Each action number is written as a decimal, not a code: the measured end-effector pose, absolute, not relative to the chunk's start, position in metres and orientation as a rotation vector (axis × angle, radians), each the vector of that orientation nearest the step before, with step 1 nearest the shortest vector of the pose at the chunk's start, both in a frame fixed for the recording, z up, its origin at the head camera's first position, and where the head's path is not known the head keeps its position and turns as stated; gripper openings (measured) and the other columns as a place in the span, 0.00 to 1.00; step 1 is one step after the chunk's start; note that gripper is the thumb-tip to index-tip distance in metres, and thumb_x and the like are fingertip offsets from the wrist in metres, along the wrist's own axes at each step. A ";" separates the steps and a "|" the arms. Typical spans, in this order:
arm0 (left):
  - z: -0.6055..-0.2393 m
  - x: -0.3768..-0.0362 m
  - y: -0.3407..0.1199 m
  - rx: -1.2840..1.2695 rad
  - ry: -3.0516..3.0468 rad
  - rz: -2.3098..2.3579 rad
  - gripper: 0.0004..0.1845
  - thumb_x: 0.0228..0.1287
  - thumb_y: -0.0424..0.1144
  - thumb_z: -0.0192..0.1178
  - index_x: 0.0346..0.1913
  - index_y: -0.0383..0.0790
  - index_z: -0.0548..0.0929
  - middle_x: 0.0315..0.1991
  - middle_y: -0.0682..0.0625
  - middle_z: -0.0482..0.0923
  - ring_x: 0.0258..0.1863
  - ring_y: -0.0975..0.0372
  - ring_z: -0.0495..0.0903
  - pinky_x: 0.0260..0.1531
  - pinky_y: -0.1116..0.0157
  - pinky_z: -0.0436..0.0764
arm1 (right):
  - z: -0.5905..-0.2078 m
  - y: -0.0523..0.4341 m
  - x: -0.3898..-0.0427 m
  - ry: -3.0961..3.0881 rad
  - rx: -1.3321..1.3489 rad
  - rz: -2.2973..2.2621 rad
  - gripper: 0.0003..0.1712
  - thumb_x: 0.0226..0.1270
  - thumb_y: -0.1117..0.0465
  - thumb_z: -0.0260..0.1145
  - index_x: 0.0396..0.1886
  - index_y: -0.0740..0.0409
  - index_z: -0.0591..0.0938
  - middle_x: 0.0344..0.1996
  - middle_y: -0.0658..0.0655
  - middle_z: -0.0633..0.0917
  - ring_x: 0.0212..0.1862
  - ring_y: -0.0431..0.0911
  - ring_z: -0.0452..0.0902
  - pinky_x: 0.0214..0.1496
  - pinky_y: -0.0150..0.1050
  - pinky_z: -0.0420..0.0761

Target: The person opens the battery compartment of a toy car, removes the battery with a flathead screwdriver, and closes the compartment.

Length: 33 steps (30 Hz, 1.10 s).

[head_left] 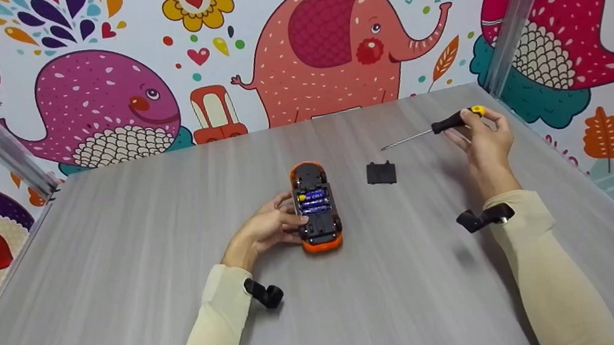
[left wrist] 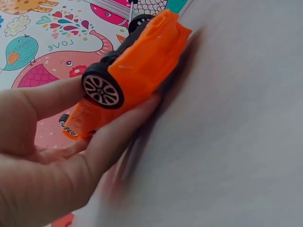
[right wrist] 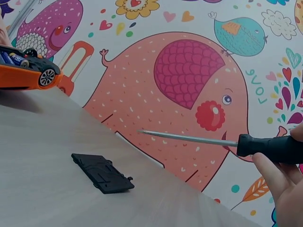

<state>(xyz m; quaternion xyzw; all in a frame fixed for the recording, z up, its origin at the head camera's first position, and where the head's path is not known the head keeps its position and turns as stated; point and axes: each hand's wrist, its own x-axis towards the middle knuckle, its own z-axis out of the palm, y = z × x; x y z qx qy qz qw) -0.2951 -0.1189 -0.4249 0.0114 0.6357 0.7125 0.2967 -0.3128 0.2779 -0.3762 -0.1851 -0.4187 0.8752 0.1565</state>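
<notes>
fingers [head_left: 283, 217] of the left hand [head_left: 264, 230] clasp the upturned orange toy car [head_left: 317, 206] mid-worktop, batteries [head_left: 313, 200] exposed; right hand [head_left: 484, 139] grips the screwdriver [head_left: 442, 125]. batteries could spill if the car tips. black cover [head_left: 381, 173] lies between, on the grey worktop [head_left: 121, 277] before a cartoon-animal wall [head_left: 326, 41].

Screwdriver [right wrist: 265, 144] handle end cut off at frame edge; battery [head_left: 313, 201] labels unreadable.

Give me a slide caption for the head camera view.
Left hand steadies upturned orange toy car; right hand holds screwdriver; black cover lies between.
</notes>
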 end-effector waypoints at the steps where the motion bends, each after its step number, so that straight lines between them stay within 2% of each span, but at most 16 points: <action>1: -0.425 -0.295 -0.119 0.028 1.691 1.896 0.44 0.64 0.21 0.55 0.79 0.42 0.47 0.73 0.36 0.62 0.52 0.51 0.82 0.62 0.38 0.75 | -0.375 0.276 -0.312 -1.211 -0.518 2.507 0.24 0.63 0.62 0.73 0.53 0.47 0.71 0.52 0.53 0.77 0.60 0.49 0.80 0.47 0.41 0.87; 7: -0.425 -0.294 -0.118 0.023 1.699 1.903 0.44 0.64 0.21 0.55 0.79 0.41 0.47 0.73 0.35 0.62 0.51 0.51 0.82 0.62 0.37 0.74 | -0.367 0.263 -0.309 -1.317 -0.460 2.481 0.24 0.64 0.59 0.73 0.55 0.46 0.72 0.54 0.53 0.77 0.62 0.51 0.79 0.48 0.40 0.87; 16: -0.424 -0.293 -0.117 0.016 1.707 1.899 0.45 0.63 0.21 0.56 0.79 0.42 0.47 0.73 0.35 0.62 0.51 0.51 0.82 0.62 0.38 0.75 | -0.360 0.234 -0.304 -1.535 -0.223 2.401 0.20 0.68 0.58 0.69 0.55 0.49 0.71 0.51 0.57 0.77 0.54 0.50 0.83 0.49 0.40 0.87; 24: -0.422 -0.291 -0.117 0.019 1.715 1.896 0.45 0.63 0.21 0.57 0.79 0.42 0.48 0.73 0.35 0.63 0.48 0.53 0.83 0.61 0.40 0.77 | -0.359 0.210 -0.297 -1.693 -0.012 2.369 0.17 0.70 0.61 0.67 0.53 0.51 0.70 0.47 0.58 0.79 0.49 0.47 0.85 0.46 0.41 0.87; 33: -0.421 -0.292 -0.115 0.012 1.730 1.894 0.45 0.63 0.21 0.56 0.79 0.42 0.48 0.73 0.35 0.63 0.58 0.46 0.80 0.63 0.38 0.74 | -0.364 0.193 -0.294 -1.893 0.083 2.222 0.14 0.73 0.64 0.62 0.53 0.51 0.71 0.48 0.57 0.78 0.49 0.48 0.82 0.46 0.43 0.88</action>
